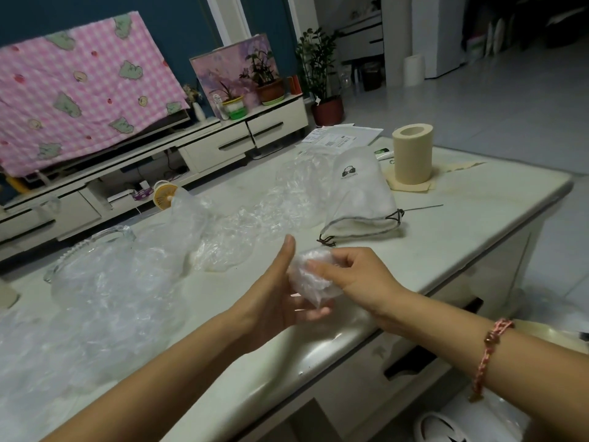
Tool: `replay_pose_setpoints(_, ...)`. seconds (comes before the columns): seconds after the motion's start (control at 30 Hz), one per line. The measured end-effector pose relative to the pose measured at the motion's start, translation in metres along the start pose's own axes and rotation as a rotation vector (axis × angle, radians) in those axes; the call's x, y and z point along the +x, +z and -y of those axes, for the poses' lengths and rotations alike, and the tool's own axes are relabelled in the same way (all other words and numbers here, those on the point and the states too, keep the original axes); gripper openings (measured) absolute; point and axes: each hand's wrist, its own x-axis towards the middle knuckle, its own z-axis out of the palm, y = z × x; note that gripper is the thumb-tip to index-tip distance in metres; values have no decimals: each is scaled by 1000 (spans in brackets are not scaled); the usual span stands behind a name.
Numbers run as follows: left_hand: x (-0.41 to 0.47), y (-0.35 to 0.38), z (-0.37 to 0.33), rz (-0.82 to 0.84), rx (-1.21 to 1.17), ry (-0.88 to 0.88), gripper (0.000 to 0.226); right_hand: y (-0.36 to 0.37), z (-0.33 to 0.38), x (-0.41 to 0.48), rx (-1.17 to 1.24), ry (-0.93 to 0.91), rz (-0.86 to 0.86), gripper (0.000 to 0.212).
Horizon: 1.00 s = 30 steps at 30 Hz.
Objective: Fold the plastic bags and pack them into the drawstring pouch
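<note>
A folded clear plastic bag [310,287], bunched into a small bundle, sits between my two hands above the table's front edge. My left hand [280,295] cups it from below, thumb raised and fingers under the bundle. My right hand [353,275] grips it from the right, thumb and fingers curled over its top. The white drawstring pouch [360,193] lies flat beyond my hands, its mouth and dark cord facing me. Several loose crumpled clear bags [242,228] are spread over the table to the left and centre.
The pale table [471,218] carries a beige paper roll [412,153] at the back right, papers [341,138] behind the pouch and a glass dish [105,244] at the left under plastic. The table edge runs diagonally below my arms. A TV cabinet stands behind.
</note>
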Motion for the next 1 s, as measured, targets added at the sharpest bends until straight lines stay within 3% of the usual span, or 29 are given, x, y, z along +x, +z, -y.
replay_pose_setpoints(0.17, 22, 12, -1, -4, 78, 39, 16, -14, 5, 10, 141, 152, -24, 34)
replay_pose_setpoints(0.23, 29, 11, -2, -22, 108, 67, 15, -25, 12, 12, 229, 197, -1, 33)
replay_pose_setpoints(0.33, 43, 11, -8, -90, 130, 125, 16, -44, 21, 16, 136, 150, -51, 12)
replay_pose_setpoints(0.47, 56, 24, -9, -46, 279, 196, 15, -52, 17, 18, 120, 173, -46, 28)
replay_pose_setpoints(0.53, 62, 28, -9, -36, 387, 214, 17, -54, 14, 21, 102, 162, -42, 23)
replay_pose_setpoints(0.67, 74, 25, -15, -132, 516, 253, 17, -75, 12, 34, 93, 154, -218, 13)
replay_pose_setpoints(0.7, 79, 20, -15, -219, 617, 328, 17, -81, 13, 35, 58, 148, -247, 13)
replay_pose_setpoints(0.77, 89, 6, -13, -369, 1073, 559, 22, -90, 11, 36, -58, 118, -253, 15)
replay_pose_setpoints(0.83, 103, -6, -8, -383, 1469, 736, 34, -95, 9, 34, -178, 76, -220, 19)
replay_pose_setpoints(0.9, 117, -9, -1, -334, 1617, 737, 41, -96, 8, 33, -264, 41, -201, 22)
replay_pose_setpoints(0.97, 124, 0, 0, -338, 1597, 670, 47, -95, 7, 33, -346, 17, -192, 20)
replay_pose_setpoints(1.0, 126, 4, 0, -357, 1573, 722, 46, -95, 6, 33, -436, -9, -209, 18)
